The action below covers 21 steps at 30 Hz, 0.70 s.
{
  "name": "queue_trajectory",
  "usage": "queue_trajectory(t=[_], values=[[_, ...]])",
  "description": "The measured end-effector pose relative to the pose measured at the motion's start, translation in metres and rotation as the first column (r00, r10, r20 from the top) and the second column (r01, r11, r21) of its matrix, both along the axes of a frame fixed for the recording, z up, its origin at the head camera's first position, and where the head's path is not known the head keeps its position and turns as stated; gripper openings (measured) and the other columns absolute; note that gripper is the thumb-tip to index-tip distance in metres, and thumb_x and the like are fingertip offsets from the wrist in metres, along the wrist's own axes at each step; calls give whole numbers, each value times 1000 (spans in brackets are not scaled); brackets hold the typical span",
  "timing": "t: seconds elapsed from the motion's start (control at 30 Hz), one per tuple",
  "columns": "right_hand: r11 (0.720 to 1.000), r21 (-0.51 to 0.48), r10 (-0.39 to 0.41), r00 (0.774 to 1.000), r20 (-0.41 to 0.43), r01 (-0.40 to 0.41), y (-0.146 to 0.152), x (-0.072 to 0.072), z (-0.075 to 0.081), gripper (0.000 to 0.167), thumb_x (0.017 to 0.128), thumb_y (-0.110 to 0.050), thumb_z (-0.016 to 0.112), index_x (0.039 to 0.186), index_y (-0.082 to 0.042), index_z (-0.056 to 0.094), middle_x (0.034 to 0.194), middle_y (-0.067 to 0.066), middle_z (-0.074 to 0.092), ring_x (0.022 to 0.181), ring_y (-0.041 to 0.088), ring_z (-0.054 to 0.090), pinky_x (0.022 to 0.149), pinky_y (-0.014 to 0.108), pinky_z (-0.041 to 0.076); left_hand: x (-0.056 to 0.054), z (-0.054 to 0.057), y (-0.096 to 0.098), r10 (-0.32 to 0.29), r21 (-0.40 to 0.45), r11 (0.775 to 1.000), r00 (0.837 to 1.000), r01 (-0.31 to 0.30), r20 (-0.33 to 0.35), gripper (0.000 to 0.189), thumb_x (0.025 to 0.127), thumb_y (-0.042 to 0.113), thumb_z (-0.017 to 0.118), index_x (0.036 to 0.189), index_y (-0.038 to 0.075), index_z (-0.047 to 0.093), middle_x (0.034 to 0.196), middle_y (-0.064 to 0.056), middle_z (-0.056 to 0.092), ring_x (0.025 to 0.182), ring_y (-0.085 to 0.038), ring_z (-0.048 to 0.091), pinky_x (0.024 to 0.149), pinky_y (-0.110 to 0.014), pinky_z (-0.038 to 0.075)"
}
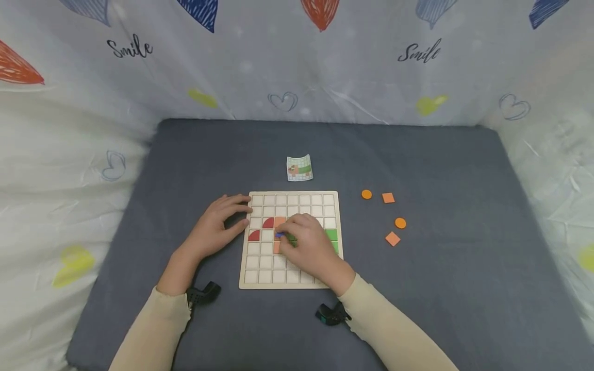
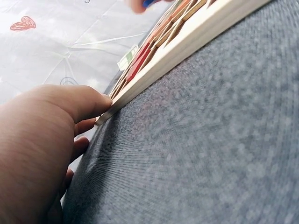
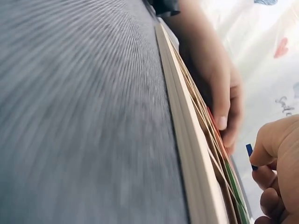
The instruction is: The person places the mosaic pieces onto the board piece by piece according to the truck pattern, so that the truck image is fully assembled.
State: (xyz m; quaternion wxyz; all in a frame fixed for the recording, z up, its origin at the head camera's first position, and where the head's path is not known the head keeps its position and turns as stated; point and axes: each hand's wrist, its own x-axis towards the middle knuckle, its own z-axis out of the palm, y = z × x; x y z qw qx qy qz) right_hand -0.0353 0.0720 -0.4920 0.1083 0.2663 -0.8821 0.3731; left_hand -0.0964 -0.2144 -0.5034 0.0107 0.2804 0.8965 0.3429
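Note:
A wooden grid board (image 1: 287, 286) lies on the table. My right hand (image 1: 312, 246) is over its middle, pinching a small blue piece (image 3: 251, 156) between thumb and fingertips, just above the cells. At the board's upper left edge, my left hand (image 1: 214, 226) rests thumb and fingertips against the frame, fingers extended. Set in the grid are red quarter-round pieces (image 1: 268, 223), light orange squares (image 1: 277, 247) and green squares (image 1: 331, 235). The right hand covers part of the grid, so some pieces beneath it are hidden.
A small printed card (image 1: 299, 168) with a coloured grid pattern lies beyond the board. To the right are two orange discs (image 1: 366, 194) and two orange squares (image 1: 392, 238). The dark grey tabletop (image 1: 445, 175) meets patterned white curtains (image 1: 343, 67) behind and at the sides.

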Motion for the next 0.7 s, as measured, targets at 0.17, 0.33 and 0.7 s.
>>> queue_trajectory(t=[0.17, 0.33, 0.7], values=[[999, 49, -7, 1000, 19, 6, -15, -5, -1, 19, 92, -7, 76, 106, -14, 86, 93, -5, 69, 82, 13, 56, 73, 30, 51, 0, -4, 1, 1, 10, 1000, 1000, -1, -15, 31, 103, 21, 80, 134, 14, 77, 156, -10, 61, 154, -38, 46, 138, -55, 20], [993, 115, -15, 1000, -13, 16, -26, -9, -3, 19, 92, -8, 75, 106, -17, 86, 93, -6, 70, 80, 13, 56, 67, 30, 42, -2, -5, -1, -5, 16, 1000, 1000, 6, -14, 32, 104, 21, 80, 135, 15, 76, 157, -9, 61, 154, -37, 46, 138, -55, 20], [982, 188, 8, 999, -47, 1, -31, -9, -6, 19, 92, -8, 75, 105, -18, 86, 90, -7, 66, 77, 15, 56, 66, 29, 41, 1, -2, -2, 0, 15, 1000, 1000, 0, 2, 31, 104, 21, 80, 134, 14, 77, 157, -9, 60, 153, -37, 47, 138, -55, 21]])
